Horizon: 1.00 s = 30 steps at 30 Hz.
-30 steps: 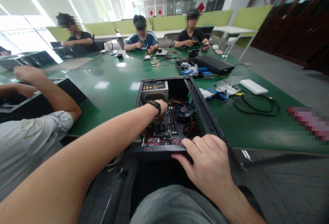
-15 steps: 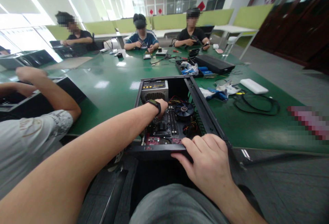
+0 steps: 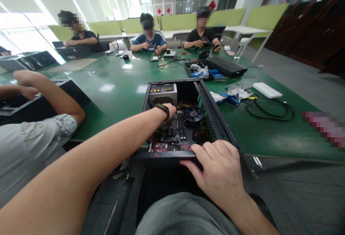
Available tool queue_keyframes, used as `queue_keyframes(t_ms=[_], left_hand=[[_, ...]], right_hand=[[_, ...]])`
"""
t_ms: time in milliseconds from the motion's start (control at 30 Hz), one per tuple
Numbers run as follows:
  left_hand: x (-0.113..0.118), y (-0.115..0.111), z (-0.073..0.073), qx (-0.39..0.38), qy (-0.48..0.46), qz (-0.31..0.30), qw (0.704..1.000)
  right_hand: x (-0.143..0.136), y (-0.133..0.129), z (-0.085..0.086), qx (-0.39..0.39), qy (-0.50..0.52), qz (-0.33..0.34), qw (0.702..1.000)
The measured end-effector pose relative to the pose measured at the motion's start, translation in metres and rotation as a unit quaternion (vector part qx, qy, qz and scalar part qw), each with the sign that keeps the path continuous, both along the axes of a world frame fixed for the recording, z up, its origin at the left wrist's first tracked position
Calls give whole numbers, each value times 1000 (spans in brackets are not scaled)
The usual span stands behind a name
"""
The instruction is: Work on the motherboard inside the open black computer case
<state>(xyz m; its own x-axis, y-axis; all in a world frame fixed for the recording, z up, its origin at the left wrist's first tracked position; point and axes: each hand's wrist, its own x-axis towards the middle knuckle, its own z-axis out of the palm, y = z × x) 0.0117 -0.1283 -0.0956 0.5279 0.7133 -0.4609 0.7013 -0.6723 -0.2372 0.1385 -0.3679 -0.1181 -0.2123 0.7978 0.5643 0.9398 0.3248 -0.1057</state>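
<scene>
An open black computer case lies on the green table in front of me, hanging over its near edge. My left hand, with a black watch on the wrist, reaches down inside onto the motherboard, beside the round CPU fan and below the grey power supply. Its fingers are hidden, so I cannot tell what they touch. My right hand clamps the case's near rim, thumb on the front face and fingers over the top.
A person in a grey shirt sits close at my left with arms on another black case. To the right lie a coiled black cable, a white box and blue-handled tools. Three people work at the far side.
Nearly nothing has moved. Both my hands stay where they were; only the view has shifted slightly.
</scene>
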Motion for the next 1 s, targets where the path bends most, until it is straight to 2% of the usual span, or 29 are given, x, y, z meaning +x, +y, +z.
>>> queue_keyframes(t_ms=[500, 667, 867, 1000], left_hand=[[2, -3, 0, 0, 22, -14, 1000], [-2, 2, -3, 12, -11, -10, 1000], [-6, 0, 10, 27, -77, -23, 996], [-9, 7, 23, 58, -125, -45, 989]], right_hand=[[-1, 0, 2, 4, 1, 2, 1000], [-2, 1, 3, 7, 4, 4, 1000], [-3, 2, 1, 11, 25, -7, 1000], [1, 24, 3, 2, 8, -13, 1000]])
